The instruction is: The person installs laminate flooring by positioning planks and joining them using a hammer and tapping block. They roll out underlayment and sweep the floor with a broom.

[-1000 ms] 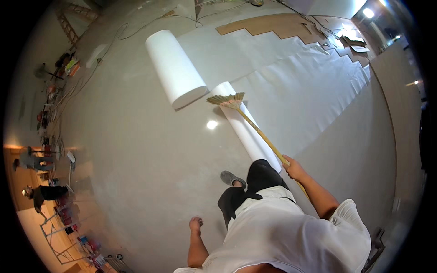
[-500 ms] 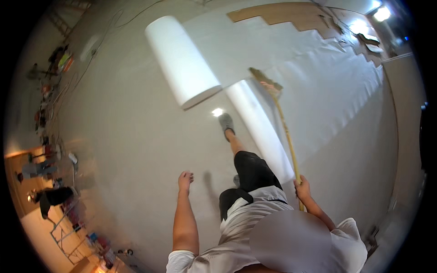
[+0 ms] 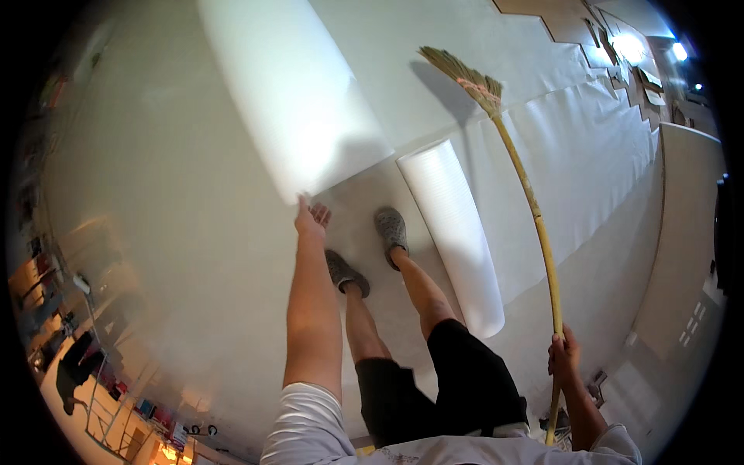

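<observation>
My right hand (image 3: 564, 355) is wrapped round the wooden handle of a straw broom (image 3: 535, 205). The bristle end points away from me, and its shadow falls apart from it, so it looks lifted off the floor. On the other side, my left hand (image 3: 311, 217) reaches out with fingers apart at the near end of a large white foam sheet roll (image 3: 287, 85). Its fingertips are at the roll's lower left corner; I cannot tell whether they press on it. A thinner white foam roll (image 3: 453, 232) lies between my feet and the broom.
Pale sheeting (image 3: 566, 147) with wrinkles covers the floor at the right, meeting stepped wooden floor planks (image 3: 554, 17) at the far right. A white panel (image 3: 686, 209) stands along the right side. At the far left, a person (image 3: 75, 372) is near a metal frame (image 3: 101, 411) and scattered items.
My left hand has moved forward to the near end of the large roll. The broom has come up off the floor in my right hand. My feet now stand closer to the rolls.
</observation>
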The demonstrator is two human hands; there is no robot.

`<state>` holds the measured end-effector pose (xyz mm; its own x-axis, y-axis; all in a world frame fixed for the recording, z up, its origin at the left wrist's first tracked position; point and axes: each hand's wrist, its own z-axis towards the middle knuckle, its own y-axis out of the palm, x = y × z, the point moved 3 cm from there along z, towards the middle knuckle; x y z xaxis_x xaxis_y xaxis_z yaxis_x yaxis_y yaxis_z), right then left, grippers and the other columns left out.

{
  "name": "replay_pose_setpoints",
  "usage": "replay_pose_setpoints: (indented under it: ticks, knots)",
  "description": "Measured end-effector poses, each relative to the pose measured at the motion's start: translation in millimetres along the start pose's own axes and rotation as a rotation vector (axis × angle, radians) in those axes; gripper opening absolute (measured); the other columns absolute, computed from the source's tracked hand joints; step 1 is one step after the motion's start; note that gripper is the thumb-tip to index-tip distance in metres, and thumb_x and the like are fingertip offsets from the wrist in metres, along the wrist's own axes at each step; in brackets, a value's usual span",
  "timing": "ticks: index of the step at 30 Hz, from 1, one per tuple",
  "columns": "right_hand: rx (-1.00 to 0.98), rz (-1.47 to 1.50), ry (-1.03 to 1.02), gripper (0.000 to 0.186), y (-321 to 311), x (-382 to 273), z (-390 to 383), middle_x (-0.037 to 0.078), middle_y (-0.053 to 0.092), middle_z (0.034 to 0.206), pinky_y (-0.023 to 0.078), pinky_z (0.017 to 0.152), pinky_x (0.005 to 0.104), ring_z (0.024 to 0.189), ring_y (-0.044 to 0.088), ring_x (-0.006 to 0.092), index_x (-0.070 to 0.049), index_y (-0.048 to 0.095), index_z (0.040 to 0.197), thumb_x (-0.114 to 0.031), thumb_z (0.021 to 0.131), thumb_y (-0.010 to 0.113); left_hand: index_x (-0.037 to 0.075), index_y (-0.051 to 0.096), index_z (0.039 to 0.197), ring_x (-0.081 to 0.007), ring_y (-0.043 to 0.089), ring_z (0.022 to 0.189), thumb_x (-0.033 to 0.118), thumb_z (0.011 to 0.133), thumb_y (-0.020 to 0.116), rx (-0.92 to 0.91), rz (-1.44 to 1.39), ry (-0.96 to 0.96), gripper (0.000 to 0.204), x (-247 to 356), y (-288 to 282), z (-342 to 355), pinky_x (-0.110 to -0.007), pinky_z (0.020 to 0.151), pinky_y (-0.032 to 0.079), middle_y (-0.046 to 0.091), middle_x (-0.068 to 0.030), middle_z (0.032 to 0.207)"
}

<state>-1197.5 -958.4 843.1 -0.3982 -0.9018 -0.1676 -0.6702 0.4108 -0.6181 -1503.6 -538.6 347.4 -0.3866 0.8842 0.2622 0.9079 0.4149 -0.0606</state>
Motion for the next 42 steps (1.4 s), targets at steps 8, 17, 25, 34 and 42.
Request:
replay_pose_setpoints:
  ticks: [8, 17, 25, 34, 42]
  knots:
    - [0.068, -0.105, 0.066, 0.04, 26, -50, 14, -0.005, 0.044, 0.064, 0.038, 0.036, 0.0239, 0.044, 0.041, 0.0053, -0.011, 0.048, 0.143, -0.017, 0.104, 0.05, 0.004, 0.051, 0.135, -0.0358, 0.056, 0.118, 0.042, 0.1, 0.06, 0.198, -0.331, -0.017, 0.053, 44, 20, 94, -0.055, 0.095, 0.051, 0.056, -0.0144, 0.133]
    - [0.038, -0.15, 0.032, 0.039, 16, -36, 9, -0.005, 0.046, 0.066, 0.041, 0.041, 0.0237, 0.048, 0.044, 0.0053, -0.009, 0.05, 0.141, -0.014, 0.102, 0.049, 0.006, 0.042, 0.149, -0.0369, 0.042, 0.139, 0.038, 0.105, 0.048, 0.228, -0.179, -0.029, 0.055, -14, -6, 78, -0.055, 0.113, 0.036, 0.041, -0.0144, 0.155]
    - [-0.009, -0.324, 0.007, 0.046, 21, -64, 14, -0.004, 0.048, 0.069, 0.042, 0.044, 0.0251, 0.052, 0.046, 0.0058, -0.011, 0.048, 0.146, -0.017, 0.102, 0.055, 0.0, 0.037, 0.15, -0.0343, 0.034, 0.144, 0.043, 0.107, 0.037, 0.178, -0.302, 0.069, 0.061, 16, -52, 98, -0.051, 0.12, 0.027, 0.034, -0.0109, 0.16]
    - [-0.029, -0.397, -0.111, 0.049, 34, -83, -1, -0.003, 0.049, 0.067, 0.044, 0.047, 0.027, 0.052, 0.048, 0.0079, -0.011, 0.045, 0.148, -0.027, 0.103, 0.056, -0.008, 0.052, 0.134, -0.0359, 0.058, 0.122, 0.029, 0.104, 0.047, 0.249, -0.225, 0.19, 0.048, 41, -97, 87, -0.047, 0.103, 0.049, 0.055, -0.017, 0.141]
    - [-0.029, -0.375, -0.264, 0.06, 68, -80, -18, -0.003, 0.047, 0.067, 0.042, 0.047, 0.027, 0.053, 0.045, 0.0076, -0.01, 0.033, 0.155, -0.037, 0.105, 0.052, -0.004, 0.056, 0.134, -0.0333, 0.058, 0.123, 0.035, 0.105, 0.044, 0.275, -0.267, 0.127, 0.05, 57, -164, 128, -0.047, 0.104, 0.048, 0.058, -0.0154, 0.139]
